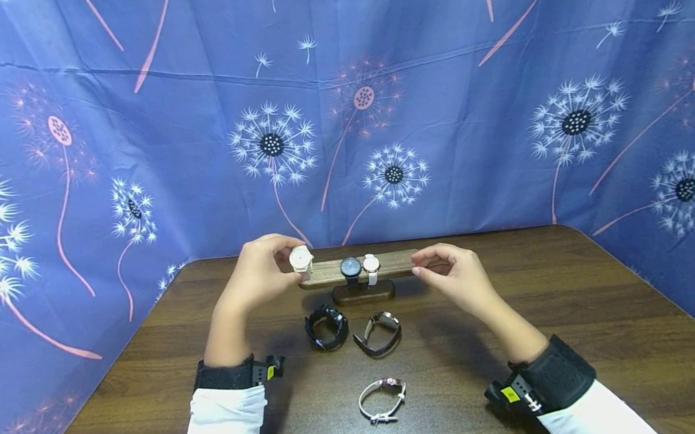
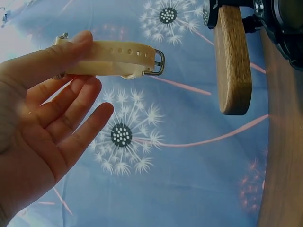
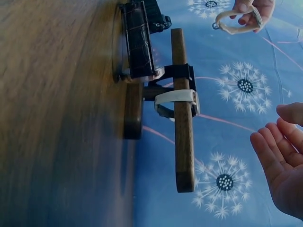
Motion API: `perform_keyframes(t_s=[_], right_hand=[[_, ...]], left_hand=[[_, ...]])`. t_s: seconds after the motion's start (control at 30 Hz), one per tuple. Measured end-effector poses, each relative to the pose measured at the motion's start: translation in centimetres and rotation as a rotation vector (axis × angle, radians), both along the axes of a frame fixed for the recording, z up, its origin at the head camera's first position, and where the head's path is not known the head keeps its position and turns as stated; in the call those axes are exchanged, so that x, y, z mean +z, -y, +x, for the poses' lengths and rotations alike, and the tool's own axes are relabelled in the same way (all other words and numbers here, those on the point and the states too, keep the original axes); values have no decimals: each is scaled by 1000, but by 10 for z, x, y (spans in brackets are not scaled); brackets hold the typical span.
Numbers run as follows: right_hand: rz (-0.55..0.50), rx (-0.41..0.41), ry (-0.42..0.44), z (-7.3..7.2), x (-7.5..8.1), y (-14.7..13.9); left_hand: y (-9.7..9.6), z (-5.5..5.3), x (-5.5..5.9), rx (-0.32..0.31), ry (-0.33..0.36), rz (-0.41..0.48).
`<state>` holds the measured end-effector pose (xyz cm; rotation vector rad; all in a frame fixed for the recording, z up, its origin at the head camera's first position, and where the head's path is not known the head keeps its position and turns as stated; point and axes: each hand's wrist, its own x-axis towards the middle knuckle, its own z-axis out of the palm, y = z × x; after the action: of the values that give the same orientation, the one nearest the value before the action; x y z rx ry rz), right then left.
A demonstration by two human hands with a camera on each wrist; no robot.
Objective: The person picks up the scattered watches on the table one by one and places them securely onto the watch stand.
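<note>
My left hand (image 1: 260, 271) pinches a cream-coloured wristwatch (image 1: 300, 258) between thumb and fingers near the left end of a wooden watch stand (image 1: 327, 272). In the left wrist view, the watch's strap (image 2: 118, 59) forms a loop with a metal buckle and sits away from the bar's end. Strapped round the middle of the bar are a black watch (image 1: 350, 267) and a white-strapped watch (image 1: 371, 264). By the bar's right end, my right hand (image 1: 454, 273) is held with fingers slightly bent and nothing in them; the right wrist view shows it apart from the bar.
In front of the stand, on the brown wooden table (image 1: 463, 400), lie a chunky black watch (image 1: 327, 328) and a dark-strapped watch (image 1: 378, 335). A slim white-strapped watch (image 1: 383, 401) lies closer to me. A blue dandelion-patterned cloth (image 1: 458, 131) hangs behind the table.
</note>
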<state>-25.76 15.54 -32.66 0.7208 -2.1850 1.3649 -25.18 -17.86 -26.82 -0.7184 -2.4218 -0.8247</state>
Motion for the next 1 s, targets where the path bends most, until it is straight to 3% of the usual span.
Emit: perform_keyframes(t_s=[0.5,0.7,1.0], right_hand=[[-6,-106,-28,-15,2,-25],[37,-155,-13,-22,-4,-34],[92,-160,54,-32,-13,-40]], left_hand=[[18,-2,-1,73,33,20],[20,-6,-6,86,73,24],[23,-21,-20,103,104,-6]])
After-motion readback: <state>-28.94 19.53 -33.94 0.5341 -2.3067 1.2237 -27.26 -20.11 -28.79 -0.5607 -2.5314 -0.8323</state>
